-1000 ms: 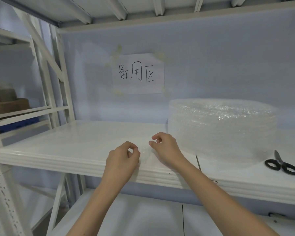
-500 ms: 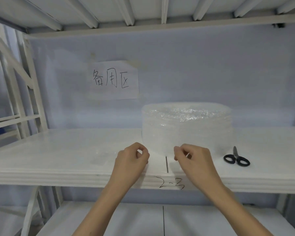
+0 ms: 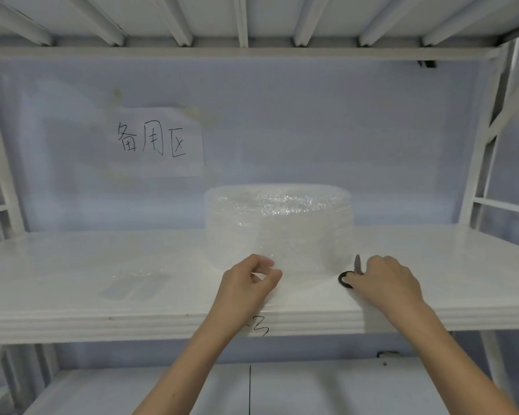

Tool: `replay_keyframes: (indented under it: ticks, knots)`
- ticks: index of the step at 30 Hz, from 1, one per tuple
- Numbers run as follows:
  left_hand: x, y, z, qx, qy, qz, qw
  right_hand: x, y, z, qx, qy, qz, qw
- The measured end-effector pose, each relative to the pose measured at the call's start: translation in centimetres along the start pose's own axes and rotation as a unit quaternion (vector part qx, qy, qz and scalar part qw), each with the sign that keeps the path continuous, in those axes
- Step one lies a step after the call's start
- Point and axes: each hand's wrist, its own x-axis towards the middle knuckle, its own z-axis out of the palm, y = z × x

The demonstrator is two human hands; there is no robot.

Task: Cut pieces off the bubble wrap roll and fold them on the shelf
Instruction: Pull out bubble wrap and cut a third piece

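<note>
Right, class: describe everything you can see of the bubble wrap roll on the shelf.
The bubble wrap roll is a wide, low cylinder of clear, glinting bubbled plastic, its layers showing as faint lines at the right side. It stands on end on the white shelf, near the back wall, below and right of the paper sign. The left hand pinches at its loose front edge; the right hand, beside it, reaches the scissors.

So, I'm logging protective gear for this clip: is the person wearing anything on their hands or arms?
No. The left hand and right hand are bare, with no gloves, rings, watch or bracelet visible. Both forearms are uncovered to the bottom of the picture; no sleeve shows.
</note>
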Motion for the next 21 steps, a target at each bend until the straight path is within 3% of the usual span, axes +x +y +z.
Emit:
replay_keyframes:
  ticks: [7,13,21]
  knots:
    - [0.2,-0.6,0.0,-0.012,-0.046,0.014,0.999,1.1,-0.3,-1.6,-0.050,-0.094,0.015,0.994]
    - [0.3,-1.1,-0.1,-0.040,-0.064,0.015,0.997,1.3,0.6,-2.8,-0.022,-0.113,0.047,0.992]
    - [0.3,-1.1,-0.2,-0.056,-0.071,-0.010,0.996,1.3,0.8,-2.9,-0.071,-0.133,0.029,0.988]
